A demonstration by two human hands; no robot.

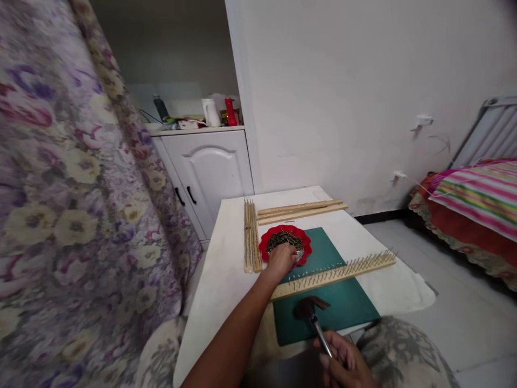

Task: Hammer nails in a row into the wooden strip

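Note:
My left hand (283, 257) reaches into a red scalloped bowl (307, 243) full of nails (285, 237). Its fingers look bent and closed among the nails; whatever is between them is hidden. Low in the view, my right hand (343, 360) grips the metal handle of a claw hammer (322, 335), whose dark, blurred head is over the green mat (351, 308). Across that mat lies a wooden strip (335, 276) with a long row of nails standing up from it. The strip's left end shows bare wood, close to my left forearm.
Wooden strips with nail points (248, 242) lie left of the bowl, and more strips (301, 210) lie along the back of the white table (210, 302). A floral curtain (81, 188) hangs left. Behind stands a white cabinet (214, 178); a bed (476, 215) is at right.

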